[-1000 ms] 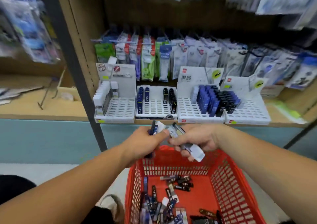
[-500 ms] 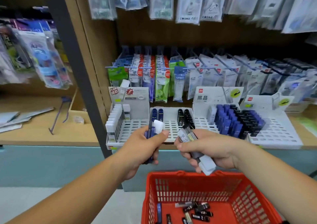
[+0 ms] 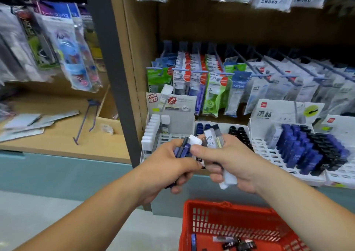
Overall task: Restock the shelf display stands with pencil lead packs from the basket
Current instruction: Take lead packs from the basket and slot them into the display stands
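**Stationery shelf bay: both hands clamped on lead packs above the red basket**

Wooden shelf (image 3: 57,143) with hanging packets (image 3: 211,81) on pegs fills the background beyond both hands. Dark upright post (image 3: 111,78) stands up and to the left of the left hand. A purple hook (image 3: 84,124) lies on the shelf board far to that hand's left.

White grid display stands (image 3: 265,151) sit in a row on the shelf edge, just behind the hands. The stand behind the left hand carries white packs (image 3: 151,131) along its left side. The stand behind the right hand's fingertips has a few blue and black packs, partly hidden. The one off to the right hand's right is about half filled with blue and black packs (image 3: 307,151).

Left hand (image 3: 169,166) has its fingers curled round a bunch of blue packs (image 3: 182,151), with one white-capped end poking out on top. Right hand (image 3: 230,162) grips clear packs (image 3: 210,137), the front one marked HB 0.5. A white cap sticks out below its fingers. The hands are together at chest level, and the right thumb tip meets the left-hand bunch. Cannot tell whether it pinches a pack there.

Red basket (image 3: 226,205) sits below the right hand, on or near the floor. Loose packs (image 3: 238,243) lie on its bottom, mostly dark plus one blue one at the left. Motion blur on the left bay, so the items there are unreadable.
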`<state>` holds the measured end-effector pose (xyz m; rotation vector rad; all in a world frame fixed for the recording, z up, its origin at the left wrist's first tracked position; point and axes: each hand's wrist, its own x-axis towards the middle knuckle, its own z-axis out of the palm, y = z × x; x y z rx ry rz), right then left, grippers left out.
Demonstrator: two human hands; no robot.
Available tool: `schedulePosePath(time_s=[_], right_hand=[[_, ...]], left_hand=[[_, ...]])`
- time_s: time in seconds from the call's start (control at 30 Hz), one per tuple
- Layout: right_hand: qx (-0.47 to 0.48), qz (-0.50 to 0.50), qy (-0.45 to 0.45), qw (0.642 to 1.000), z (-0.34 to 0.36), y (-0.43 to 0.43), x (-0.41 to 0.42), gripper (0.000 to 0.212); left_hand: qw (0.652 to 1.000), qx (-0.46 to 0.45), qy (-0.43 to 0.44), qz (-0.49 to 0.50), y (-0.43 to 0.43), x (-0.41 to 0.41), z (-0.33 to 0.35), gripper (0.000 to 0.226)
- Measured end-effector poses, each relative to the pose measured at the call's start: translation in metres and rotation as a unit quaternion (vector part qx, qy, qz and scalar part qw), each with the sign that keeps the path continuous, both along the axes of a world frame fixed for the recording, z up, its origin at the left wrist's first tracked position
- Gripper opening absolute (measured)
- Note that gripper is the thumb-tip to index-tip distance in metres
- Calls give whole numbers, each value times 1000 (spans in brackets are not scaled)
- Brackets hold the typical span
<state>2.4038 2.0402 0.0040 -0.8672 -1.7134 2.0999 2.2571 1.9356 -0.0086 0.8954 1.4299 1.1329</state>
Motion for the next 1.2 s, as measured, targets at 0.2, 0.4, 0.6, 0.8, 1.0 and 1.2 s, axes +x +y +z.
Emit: schedulePosePath(time_s=[0.2,0.4,0.6,0.8,1.0,1.2], right_hand=[[-13,-49,11,999,2,-7,-18,26],[-3,-113,16,993,4,-11,-21,16],[60,-141,20,988,3,-19,-27,14],[200,-219,-20,955,1,-2,-48,13],[377,-197,-57,903,-4,42,-101,27],[447,-171,-52,876,-35,58,-122,27]], left_hand=[[1000,28,-2,8,-25,-26,0,16],[992,52,-36,109,-43,-38,-11,16],[986,41,-75,146,-40,-43,-14,17],[991,-10,26,131,-31,-51,-26,18],[992,-62,-19,112,-25,-63,-37,26],[997,-33,-42,62,-30,-67,-43,18]])
